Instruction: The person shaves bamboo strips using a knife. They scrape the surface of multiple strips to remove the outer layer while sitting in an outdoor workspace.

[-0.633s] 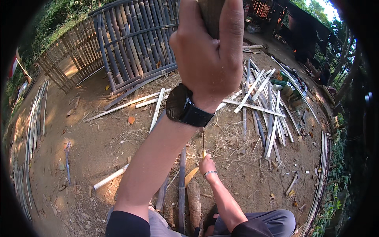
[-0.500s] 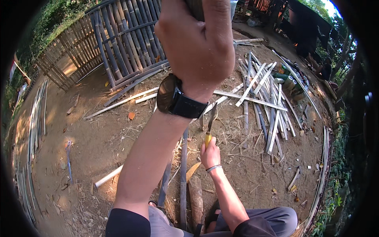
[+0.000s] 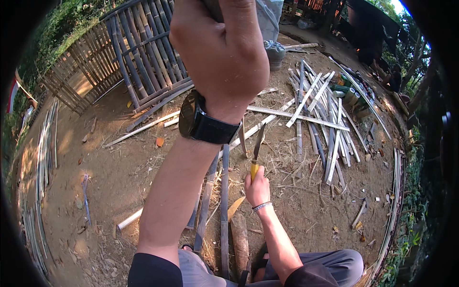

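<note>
My left hand (image 3: 222, 57) is raised close to the camera, its fist closed around something dark that shows only as a sliver at the top edge. A black watch (image 3: 203, 122) is on that wrist. Lower down, my right hand (image 3: 258, 185) grips the yellow handle of a knife (image 3: 258, 146), its dark blade pointing up and away. Just left of the blade, a narrow curved strip (image 3: 243, 138) shows below the watch; its upper end is hidden behind my left arm. Dark bamboo strips (image 3: 224, 205) and a short log (image 3: 239, 239) lie between my legs.
A heap of split bamboo strips (image 3: 330, 124) lies ahead to the right. Far left stand a dark bamboo panel (image 3: 148, 52) and a slatted fence (image 3: 81, 71). Long thin strips lie along both sides. Behind my left hand is a pale plastic bag (image 3: 269, 21).
My left hand has shifted slightly left in the picture, uncovering more of the bag. My right hand and the knife have barely moved, and the knife stays in its grip.
</note>
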`<act>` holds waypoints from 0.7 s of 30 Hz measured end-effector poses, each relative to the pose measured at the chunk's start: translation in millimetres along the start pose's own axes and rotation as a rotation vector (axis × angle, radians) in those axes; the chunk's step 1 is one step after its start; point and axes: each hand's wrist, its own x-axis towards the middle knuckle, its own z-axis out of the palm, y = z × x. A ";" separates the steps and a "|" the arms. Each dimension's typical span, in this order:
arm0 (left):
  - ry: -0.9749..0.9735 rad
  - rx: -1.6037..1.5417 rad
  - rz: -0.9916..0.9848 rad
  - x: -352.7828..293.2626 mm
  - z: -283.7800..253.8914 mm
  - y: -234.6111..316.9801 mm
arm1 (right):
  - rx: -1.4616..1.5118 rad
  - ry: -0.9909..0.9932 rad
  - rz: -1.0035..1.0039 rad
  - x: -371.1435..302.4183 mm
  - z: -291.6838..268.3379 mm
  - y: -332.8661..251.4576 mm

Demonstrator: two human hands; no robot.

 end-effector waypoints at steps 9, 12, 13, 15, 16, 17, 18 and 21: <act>-0.110 0.051 0.047 -16.7 -0.4 8.7 | -0.265 -0.233 0.174 15.3 74.3 112.9; -0.077 0.131 -0.124 -7.8 -13.5 16.6 | -0.146 -0.274 0.073 15.0 32.9 74.5; -0.082 0.130 -0.150 -5.9 -22.8 16.5 | -0.062 -0.278 0.047 14.8 16.6 54.1; -0.072 0.098 -0.250 -3.6 -38.6 26.0 | 0.045 -0.303 -0.066 33.2 -16.8 31.7; -0.055 0.068 -0.321 -1.9 -46.5 36.2 | 0.124 -0.274 -0.200 44.3 -32.8 25.3; -0.031 0.047 -0.435 -1.7 -55.0 46.5 | 0.135 -0.287 -0.263 57.8 -51.5 21.0; 0.003 0.026 -0.551 -1.4 -65.0 59.1 | 0.115 -0.192 -0.425 65.1 -70.5 20.8; -0.081 0.036 -0.690 -13.6 -121.7 108.7 | 0.007 -0.317 -0.431 61.3 -114.4 30.8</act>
